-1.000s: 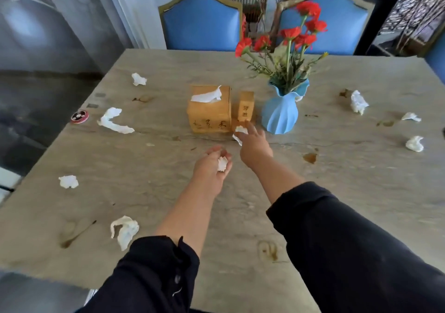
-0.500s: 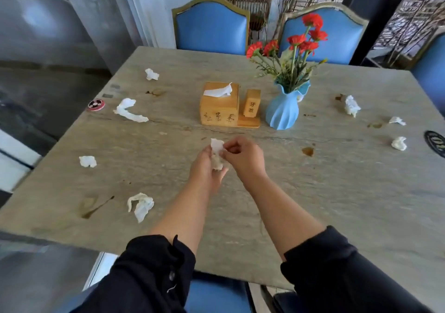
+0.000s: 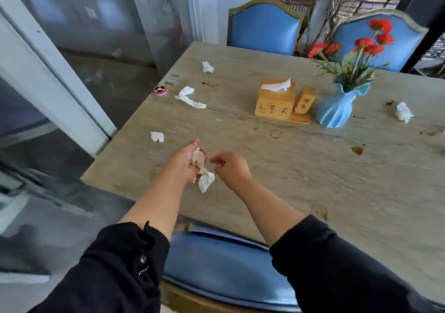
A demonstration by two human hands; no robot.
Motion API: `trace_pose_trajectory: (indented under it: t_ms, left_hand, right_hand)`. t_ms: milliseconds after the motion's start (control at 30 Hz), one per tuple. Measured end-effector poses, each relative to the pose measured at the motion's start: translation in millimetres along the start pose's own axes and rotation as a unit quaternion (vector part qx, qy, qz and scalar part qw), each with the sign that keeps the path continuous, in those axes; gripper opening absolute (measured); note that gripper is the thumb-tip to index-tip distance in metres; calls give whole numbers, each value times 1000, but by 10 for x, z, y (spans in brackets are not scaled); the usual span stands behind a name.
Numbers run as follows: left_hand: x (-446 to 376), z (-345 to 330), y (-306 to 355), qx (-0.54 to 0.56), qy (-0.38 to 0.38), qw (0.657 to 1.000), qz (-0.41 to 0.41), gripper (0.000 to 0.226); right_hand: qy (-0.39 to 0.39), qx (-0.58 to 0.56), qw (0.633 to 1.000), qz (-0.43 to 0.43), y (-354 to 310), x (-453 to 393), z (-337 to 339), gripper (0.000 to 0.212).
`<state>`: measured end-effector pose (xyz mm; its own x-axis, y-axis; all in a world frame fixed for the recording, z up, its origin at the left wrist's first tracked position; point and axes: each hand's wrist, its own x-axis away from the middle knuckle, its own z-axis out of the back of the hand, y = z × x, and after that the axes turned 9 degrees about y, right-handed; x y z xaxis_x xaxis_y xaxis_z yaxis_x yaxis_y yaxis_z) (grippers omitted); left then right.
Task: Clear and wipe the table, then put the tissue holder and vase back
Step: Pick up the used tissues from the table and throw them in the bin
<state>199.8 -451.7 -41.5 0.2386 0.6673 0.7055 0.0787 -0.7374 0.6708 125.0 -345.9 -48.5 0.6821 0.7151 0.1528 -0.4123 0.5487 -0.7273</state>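
Table (image 3: 301,180) clearing is the step in hand, judging by the litter lying across the stone top, with wiping and the return of the holder and vase not yet reached. Nearest, over the front edge, the left hand (image 3: 184,162) is cupping a bundle of used tissues (image 3: 201,168), its fingers curling round the wad while one crumpled end is hanging down below the palm. Just beside it, the right hand (image 3: 230,168) is hovering with fingers curled and thumb meeting the fingertips; whether it is pinching a scrap I cannot tell. A little farther left, a small tissue ball (image 3: 157,136) is lying near the table's side edge, and beyond it a long twisted tissue (image 3: 189,97) is resting beside a round red coaster (image 3: 160,90). In the middle, the wooden tissue holder (image 3: 277,99) and the blue vase (image 3: 337,107) of red flowers are standing side by side, well apart from both hands. Another wad (image 3: 404,112) is lying right of the vase, and one more (image 3: 207,67) near the far left corner. The next move probably calls for reaching to the nearest loose ball while keeping the bundle secure.
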Motion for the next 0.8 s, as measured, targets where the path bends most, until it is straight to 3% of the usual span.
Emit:
trace_pose_trajectory:
  t_ms: [100,200,267,400,500,633,700,800]
  left_hand:
    - [-238,262,143,-17,12,1000,4,22]
    - [-400,433,227,-33,1,999,4,21]
    - [-472,515,255,-34,-8,999,6,22]
    - [-518,607,278,-24,-21,999,-5,25]
    - [-482,639,327,-3,-37,999,0,26]
    - [-400,693,433,35,-63,997,22,19]
    - [-345,744,514,103,-61,992,47,27]
    - [-467,855,648,117,-64,991,7,26]
  right_hand:
    - [-98,184,977,47,-71,-148,-363,50]
    - [-118,285,949,67,-110,-210,-579,51]
    - [-80,257,962,47,-123,-225,-663,38]
    - [57,95,993,-28,-235,-254,-664,24]
    - [112,-13,994,-3,-534,-299,-602,19]
    - [119,-114,986,23,-915,-282,-625,13]
    - [93,-110,989,36,-1032,-310,-690,9]
    - [41,-74,994,69,-1179,-376,-800,15]
